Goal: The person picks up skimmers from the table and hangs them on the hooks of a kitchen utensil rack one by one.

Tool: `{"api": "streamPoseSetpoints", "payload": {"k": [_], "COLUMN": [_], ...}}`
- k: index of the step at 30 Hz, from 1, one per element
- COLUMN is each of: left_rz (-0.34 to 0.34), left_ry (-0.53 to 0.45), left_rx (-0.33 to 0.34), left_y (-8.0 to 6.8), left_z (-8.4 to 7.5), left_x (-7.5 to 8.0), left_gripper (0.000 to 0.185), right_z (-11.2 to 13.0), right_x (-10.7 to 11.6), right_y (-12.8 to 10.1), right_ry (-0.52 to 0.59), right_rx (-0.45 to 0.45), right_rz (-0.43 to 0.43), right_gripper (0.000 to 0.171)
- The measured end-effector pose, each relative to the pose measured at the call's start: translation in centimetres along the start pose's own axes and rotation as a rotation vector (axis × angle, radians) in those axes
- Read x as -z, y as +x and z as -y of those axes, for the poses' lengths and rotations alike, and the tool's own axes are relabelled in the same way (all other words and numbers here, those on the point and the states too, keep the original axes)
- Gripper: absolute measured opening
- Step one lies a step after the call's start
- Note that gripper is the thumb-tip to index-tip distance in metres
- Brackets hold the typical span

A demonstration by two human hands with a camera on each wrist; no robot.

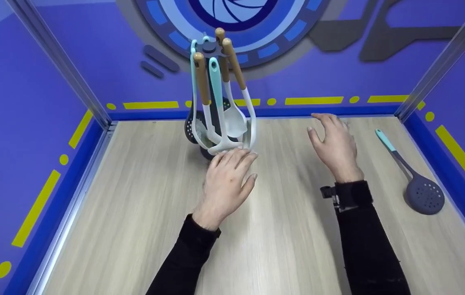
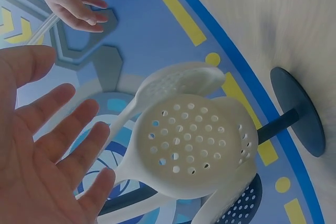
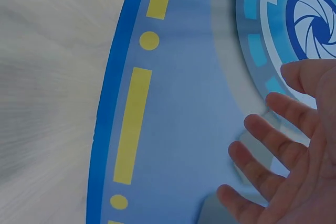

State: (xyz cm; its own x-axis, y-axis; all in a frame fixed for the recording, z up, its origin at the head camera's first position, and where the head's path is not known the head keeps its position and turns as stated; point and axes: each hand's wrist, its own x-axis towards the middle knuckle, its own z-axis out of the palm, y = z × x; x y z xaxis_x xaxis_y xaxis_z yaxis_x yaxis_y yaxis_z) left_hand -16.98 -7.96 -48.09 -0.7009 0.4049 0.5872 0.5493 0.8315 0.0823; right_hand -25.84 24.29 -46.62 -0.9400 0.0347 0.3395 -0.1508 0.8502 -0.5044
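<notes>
The utensil stand (image 1: 216,102) occupies the rear centre of the wooden table (image 1: 142,213), its hanging tools crowding the space around its base (image 2: 296,109). The left hand (image 1: 228,180) sits just in front of it, blocking frontal approach. A dark skimmer (image 1: 414,180) lies along the right side. The blue walls (image 1: 19,123) close off left, rear and right. Open tabletop runs between the left hand and right hand (image 1: 335,143) and across the near half.

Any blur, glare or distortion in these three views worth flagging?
Head view: evenly lit, no glare, the left hand and right hand slightly motion-soft. Left wrist view: the white slotted spoon fairly sharp, strong wide-angle bend in the wall stripes. Right wrist view: the tabletop smeared into streaks, fingers soft.
</notes>
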Motion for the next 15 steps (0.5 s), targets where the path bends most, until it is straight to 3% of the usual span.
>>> {"api": "streamPoseSetpoints", "payload": {"k": [15], "left_rz": [0.054], "left_ry": [-0.007], "left_rx": [-0.017], "left_y": [-0.1], "left_z": [-0.9], "left_x": [-0.9], "left_gripper": [0.051], "right_z": [-3.2], "right_x": [0.2], "right_y": [-1.3], "right_ry": [-0.029], "right_rx": [-0.024], "right_rz": [-0.016], "right_gripper": [0.050]}}
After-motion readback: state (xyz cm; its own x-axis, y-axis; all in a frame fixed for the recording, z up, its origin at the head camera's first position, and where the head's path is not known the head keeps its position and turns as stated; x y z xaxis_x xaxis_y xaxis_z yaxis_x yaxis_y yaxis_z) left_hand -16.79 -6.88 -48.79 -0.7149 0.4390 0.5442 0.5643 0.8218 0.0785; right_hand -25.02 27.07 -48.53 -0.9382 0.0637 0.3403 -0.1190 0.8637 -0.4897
